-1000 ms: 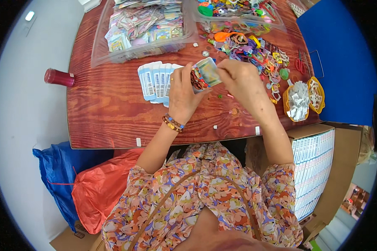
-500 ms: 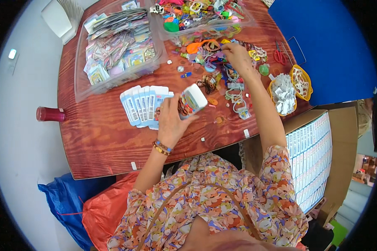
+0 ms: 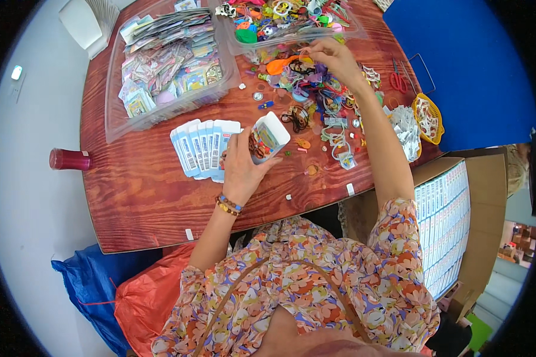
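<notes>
Reddish wood counter [image 3: 161,196], pale floor beyond. Far-left corner: clear tray [image 3: 116,113] heaped with filled packets. Mid-counter: fanned row of flat blue-white cards [image 3: 203,147], apparently unfilled. Left hand [image 3: 242,166], fingers clamped on open packet [image 3: 268,138]. Right hand [image 3: 335,58], fingers pinched in trinket pile [image 3: 315,98], far edge.

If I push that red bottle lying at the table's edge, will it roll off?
Probably. The red bottle looks round and lies on its side at the wooden table's left edge, so a sideways nudge could roll it off. It looks small, so likely light.
</notes>
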`<state>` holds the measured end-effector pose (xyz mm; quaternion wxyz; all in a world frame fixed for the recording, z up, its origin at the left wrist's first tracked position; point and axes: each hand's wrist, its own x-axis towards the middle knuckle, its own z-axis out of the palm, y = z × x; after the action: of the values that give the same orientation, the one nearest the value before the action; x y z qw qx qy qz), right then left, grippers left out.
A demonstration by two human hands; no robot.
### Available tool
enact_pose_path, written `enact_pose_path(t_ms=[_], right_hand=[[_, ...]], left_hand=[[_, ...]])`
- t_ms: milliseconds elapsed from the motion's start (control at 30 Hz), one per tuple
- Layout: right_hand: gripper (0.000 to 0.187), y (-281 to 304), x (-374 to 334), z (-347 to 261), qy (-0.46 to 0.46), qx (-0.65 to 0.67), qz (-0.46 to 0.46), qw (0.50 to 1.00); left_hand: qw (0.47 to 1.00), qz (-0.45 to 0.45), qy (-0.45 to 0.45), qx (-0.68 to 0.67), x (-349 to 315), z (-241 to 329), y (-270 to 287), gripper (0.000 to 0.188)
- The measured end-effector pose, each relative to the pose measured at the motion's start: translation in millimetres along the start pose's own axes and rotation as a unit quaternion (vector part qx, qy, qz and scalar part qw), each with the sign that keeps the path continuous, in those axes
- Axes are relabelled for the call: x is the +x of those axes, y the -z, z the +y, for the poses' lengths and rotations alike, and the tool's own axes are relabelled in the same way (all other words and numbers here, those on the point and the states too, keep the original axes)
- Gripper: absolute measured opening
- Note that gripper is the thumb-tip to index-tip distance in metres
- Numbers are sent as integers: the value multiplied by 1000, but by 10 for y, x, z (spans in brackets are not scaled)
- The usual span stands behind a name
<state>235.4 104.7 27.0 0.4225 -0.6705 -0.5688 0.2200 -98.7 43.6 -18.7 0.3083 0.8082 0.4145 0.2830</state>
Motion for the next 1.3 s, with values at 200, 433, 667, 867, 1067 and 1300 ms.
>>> enact_pose_path(t_ms=[200,433,667,867,1067,1300], right_hand=[[12,28,-482,-447,-82,311,-74,944],[16,-244,-1031,-930,-146,307,-108,934],[22,-249,-1222,-1099,-59,33,-47,997],[19,632,-1498,-750,2,-227,53,973],[40,1816,-1839,-106,-265,-349,167,883],[37,1967,-1820,352,-320,-260,99,906]], left_hand=[[999,9,-29,-15,152,-8,-193,81],[997,42,-55,-16,184,61,-270,82],[998,26,-60,5,203,101,-271,81],[998,-38,-48,-11,186,143,-329,78],[994,-65,-44,-75,26,284,-417,79],[992,-75,-73,-67,36,418,-446,82]])
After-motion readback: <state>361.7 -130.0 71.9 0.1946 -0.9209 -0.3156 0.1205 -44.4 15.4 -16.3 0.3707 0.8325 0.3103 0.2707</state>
